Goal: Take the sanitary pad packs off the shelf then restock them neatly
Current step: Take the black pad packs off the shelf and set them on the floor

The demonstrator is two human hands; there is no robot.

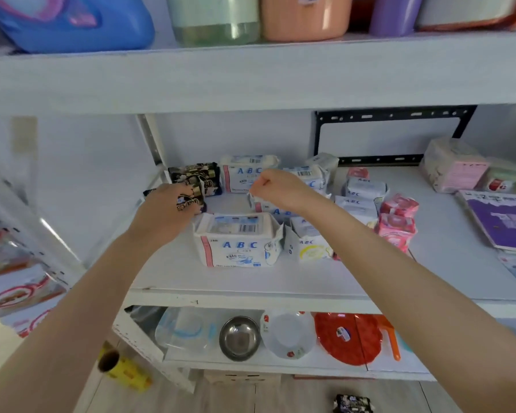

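Several white and blue ABC sanitary pad packs lie on the white middle shelf (251, 281); the nearest pack (236, 238) stands upright at the front. My left hand (167, 210) grips a black patterned pack (191, 201) at the shelf's left, with another black pack (195, 174) behind it. My right hand (276, 186) hovers with curled fingers and pinches the edge of a white ABC pack (268, 207) beneath it. More ABC packs (361, 192) and pink packs (396, 231) lie to the right.
A purple booklet (501, 222) and wrapped pink goods (453, 165) sit at the shelf's right. The shelf below holds a steel bowl (240, 338), a white bowl and a red lid. A black pack (353, 403) lies on the floor. Bottles and bins stand above.
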